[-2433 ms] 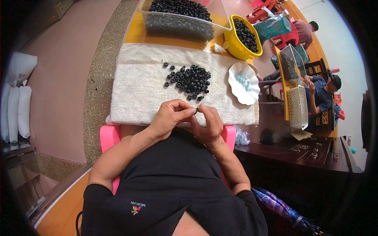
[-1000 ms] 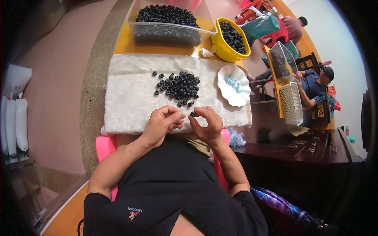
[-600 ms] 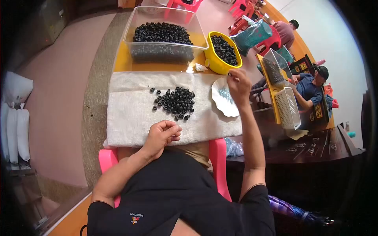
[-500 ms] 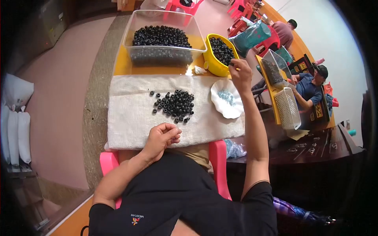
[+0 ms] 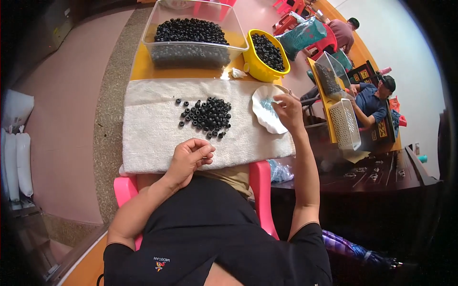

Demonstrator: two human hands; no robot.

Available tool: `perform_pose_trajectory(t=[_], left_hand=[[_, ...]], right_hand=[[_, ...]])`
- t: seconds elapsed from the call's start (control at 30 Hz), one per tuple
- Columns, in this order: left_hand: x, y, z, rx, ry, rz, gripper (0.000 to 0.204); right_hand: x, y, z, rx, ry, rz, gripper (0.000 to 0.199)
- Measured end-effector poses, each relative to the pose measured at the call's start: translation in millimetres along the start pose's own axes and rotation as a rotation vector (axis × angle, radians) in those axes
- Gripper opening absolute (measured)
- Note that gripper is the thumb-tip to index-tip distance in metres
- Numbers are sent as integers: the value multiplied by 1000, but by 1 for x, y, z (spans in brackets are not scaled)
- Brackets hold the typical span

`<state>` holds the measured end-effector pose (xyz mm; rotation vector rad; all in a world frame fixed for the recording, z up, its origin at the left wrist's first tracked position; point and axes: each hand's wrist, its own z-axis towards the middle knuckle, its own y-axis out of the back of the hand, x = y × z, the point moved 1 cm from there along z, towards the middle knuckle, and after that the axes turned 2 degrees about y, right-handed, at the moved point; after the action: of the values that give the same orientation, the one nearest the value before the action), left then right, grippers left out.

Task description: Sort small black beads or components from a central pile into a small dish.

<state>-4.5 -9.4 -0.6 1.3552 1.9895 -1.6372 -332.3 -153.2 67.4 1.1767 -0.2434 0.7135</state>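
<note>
My left hand (image 5: pixel 190 160) is closed in a pinch above the near edge of a white towel (image 5: pixel 148 143); whatever its fingertips may hold is too small to name. Just beyond it lies a loose pile of small black ring-like parts (image 5: pixel 210 116), a few of them strayed to the left. To the right, my right hand (image 5: pixel 290 113) hovers at a white wavy-rimmed dish (image 5: pixel 261 119), fingers bent together over its right side. Small pale blue pieces (image 5: pixel 268 105) lie in that dish, partly covered by the hand. Anything between those fingers is hidden.
Behind the towel, a clear plastic bin (image 5: pixel 191 55) and a yellow basin (image 5: pixel 260 71) hold many black parts. Crumpled white tissue (image 5: pixel 238 73) lies between them and the towel. On the right, a person (image 5: pixel 374 102) sits by a white perforated basket (image 5: pixel 344 126).
My right hand has come down from the near edge of the yellow basin to the white dish. My left hand keeps its pinch in nearly the same place. The whole view has shifted slightly.
</note>
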Motion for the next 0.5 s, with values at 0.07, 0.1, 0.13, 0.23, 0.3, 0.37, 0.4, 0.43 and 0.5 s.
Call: perform_pose_trajectory(t=[0.07,0.1,0.13,0.23,0.3,0.37,0.4,0.43,0.5], left_hand=[[1,1,1,1,1,3,11],[1,1,1,3,-3,3,11],[2,0,1,5,1,6,11],[1,-1,0,-2,8,7,11],[1,-2,-1,5,5,10,11],[1,-3,-1,8,2,5,11],[1,-2,-1,11,-2,-1,11],[1,-2,-1,10,-2,-1,11],[1,-1,0,8,-3,-4,11]], right_hand=[[4,5,-16,62,-17,-88,21],[6,8,-23,59,-22,-89,21],[6,10,-28,115,-77,-186,20],[2,11,-39,218,-129,-349,19],[-5,8,-46,205,-122,-334,21],[-11,5,-46,212,-88,-370,23],[-8,3,-44,206,-82,-403,23],[-7,2,-43,200,-76,-436,24],[-10,-3,-39,203,-91,-467,23]])
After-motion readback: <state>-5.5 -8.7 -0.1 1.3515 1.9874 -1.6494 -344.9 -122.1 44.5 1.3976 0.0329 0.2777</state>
